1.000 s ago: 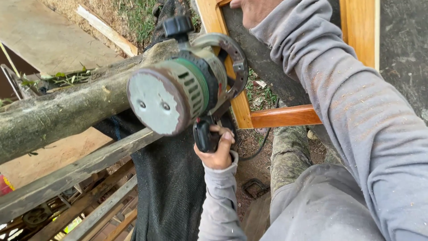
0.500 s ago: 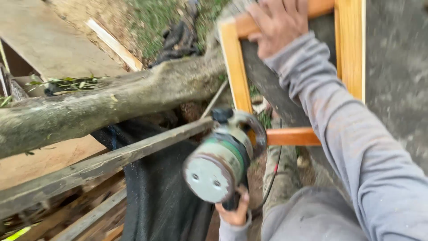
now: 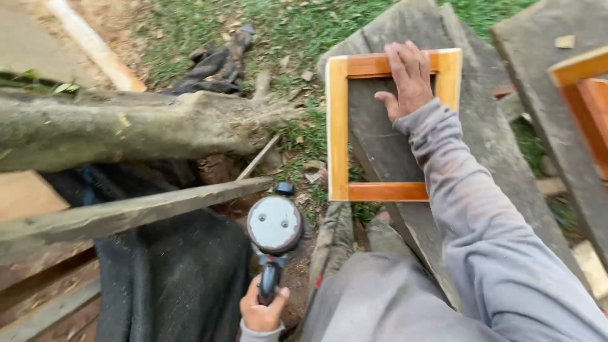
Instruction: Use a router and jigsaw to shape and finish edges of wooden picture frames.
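- The left hand (image 3: 261,311), at about 6 o'clock at the bottom edge, is wrapped tight around the dark handle of a sander (image 3: 274,229), fingers curled and thumb over the grip.
- The sander points up and away from the hand; its round, pale grey pad faces the camera, with two small holes near the middle and a dark body and knob behind it.
- To its left, at 8 o'clock, a black cloth (image 3: 168,278) hangs under a grey weathered plank (image 3: 126,212) that runs across toward the sander.
- The grey sleeve (image 3: 481,240) of the right arm reaches from 4 o'clock up toward 1 o'clock.
- The right hand (image 3: 408,79) lies flat and open, fingers together, pressing on the top rail of a wooden frame (image 3: 337,126).
- The frame is a small rectangle of smooth orange-yellow wood, empty in the middle, lying on a grey board (image 3: 487,139) at 12 to 1 o'clock.
- A thick mossy log (image 3: 133,130) lies at 10 o'clock, with grass (image 3: 285,25) beyond it.
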